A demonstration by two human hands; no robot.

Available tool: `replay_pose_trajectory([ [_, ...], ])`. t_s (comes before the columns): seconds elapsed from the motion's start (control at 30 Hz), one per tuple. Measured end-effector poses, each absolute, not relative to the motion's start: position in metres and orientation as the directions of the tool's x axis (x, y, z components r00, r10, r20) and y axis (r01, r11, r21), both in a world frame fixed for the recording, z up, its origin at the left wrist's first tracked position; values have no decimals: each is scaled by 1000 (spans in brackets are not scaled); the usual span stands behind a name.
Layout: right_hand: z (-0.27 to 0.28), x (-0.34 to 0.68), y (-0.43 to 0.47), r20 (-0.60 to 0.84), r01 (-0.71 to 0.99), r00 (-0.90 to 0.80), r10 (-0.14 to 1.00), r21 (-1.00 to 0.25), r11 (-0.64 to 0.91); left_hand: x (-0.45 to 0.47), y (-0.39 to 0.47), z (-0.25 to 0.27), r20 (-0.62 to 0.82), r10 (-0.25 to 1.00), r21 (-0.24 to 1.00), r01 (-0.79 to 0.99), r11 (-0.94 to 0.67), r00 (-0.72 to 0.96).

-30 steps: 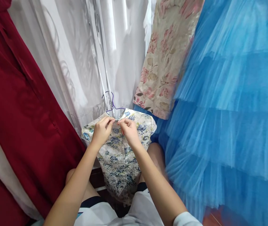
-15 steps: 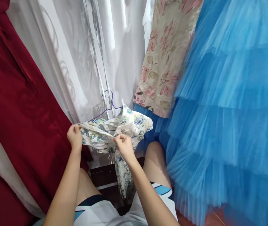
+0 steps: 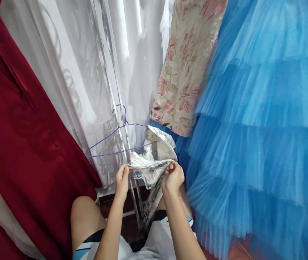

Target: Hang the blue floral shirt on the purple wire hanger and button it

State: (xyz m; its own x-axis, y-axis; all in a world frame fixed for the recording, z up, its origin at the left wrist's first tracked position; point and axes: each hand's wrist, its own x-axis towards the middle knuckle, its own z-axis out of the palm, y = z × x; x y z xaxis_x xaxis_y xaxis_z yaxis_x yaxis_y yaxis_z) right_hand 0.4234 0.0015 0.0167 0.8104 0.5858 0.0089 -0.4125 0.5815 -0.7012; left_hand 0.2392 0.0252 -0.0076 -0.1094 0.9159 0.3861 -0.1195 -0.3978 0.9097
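Note:
A white garment with a blue and yellow floral print (image 3: 150,169) hangs partly on a thin purple hanger (image 3: 108,154). My left hand (image 3: 122,178) pinches the near left edge of the cloth. With closed fingers my right hand (image 3: 174,177) grips the same edge farther right, so the edge is pulled taut between them. The hanger's left half is bare, while its right end runs into the cloth. Its hook is at a pale upright bar (image 3: 114,68). Part of the garment hangs below, behind my right wrist.
Long red cloth (image 3: 32,137) hangs on the left, white curtains (image 3: 139,54) behind. A beige, pink-flowered garment (image 3: 179,83) hangs right of centre. Close on the right is a tiered blue tulle skirt (image 3: 240,144). My knees are on both sides of the bar.
The garment has come off the hanger's left half, which is now bare. Both hands have moved right with the cloth; my right hand now grips farther along the edge.

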Motion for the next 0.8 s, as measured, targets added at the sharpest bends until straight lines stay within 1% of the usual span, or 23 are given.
replay_pose_trajectory([
  [0.1, -1, 429, 6, -40, -456, 756, 654, -748, 482, 255, 7, 19, 454, 887, 866, -194, -462, -85],
  [0.13, -3, 426, 6, -31, -449, 736, 677, -770, 453, 259, 0, 26, 458, 886, 862, -207, -462, -73],
  [0.2, 0, 417, 1, 53, -383, 656, 753, -836, 393, 264, -13, 38, 451, 892, 863, -233, -447, -41],
  [0.23, 4, 412, -3, 111, -336, 561, 820, -875, 349, 265, -19, 42, 449, 893, 864, -240, -444, -33],
  [0.27, 10, 406, -8, 162, -290, 418, 894, -909, 300, 266, -25, 45, 449, 893, 864, -238, -444, -35],
  [0.3, 17, 401, -14, 193, -256, 238, 952, -933, 253, 265, -31, 47, 449, 893, 865, -229, -446, -43],
  [0.33, 23, 396, -21, 204, -244, 52, 978, -947, 210, 263, -35, 48, 449, 892, 868, -213, -449, -52],
  [0.37, 29, 391, -28, 204, -247, -108, 973, -953, 173, 260, -39, 49, 451, 890, 870, -193, -454, -63],
  [0.4, 35, 388, -34, 204, -259, -225, 953, -955, 144, 257, -41, 49, 456, 888, 871, -171, -460, -67],
  [0.43, 39, 385, -40, 210, -268, -297, 931, -955, 129, 253, -43, 48, 461, 885, 873, -145, -466, -69],
  [0.5, 43, 382, -48, 209, -229, -382, 900, -965, 127, 245, -44, 46, 467, 879, 876, -86, -474, -92],
  [0.57, 45, 382, -52, 184, -117, -465, 866, -982, 146, 238, -44, 44, 448, 883, 888, -48, -458, -137],
  [0.63, 45, 382, -54, 155, -48, -539, 828, -987, 153, 232, -44, 41, 402, 904, 904, -95, -417, -146],
  [0.67, 45, 383, -55, 148, -61, -564, 812, -989, 138, 230, -45, 39, 373, 922, 909, -158, -386, -106],
  [0.7, 46, 383, -56, 150, -105, -578, 802, -988, 110, 227, -46, 36, 341, 940, 913, -229, -338, -26],
  [0.77, 48, 387, -59, 169, -237, -563, 809, -971, 38, 220, -51, 30, 282, 937, 921, -330, -204, 207],
  [0.8, 50, 389, -60, 180, -310, -531, 828, -951, 8, 216, -53, 26, 257, 908, 930, -338, -140, 330],
])
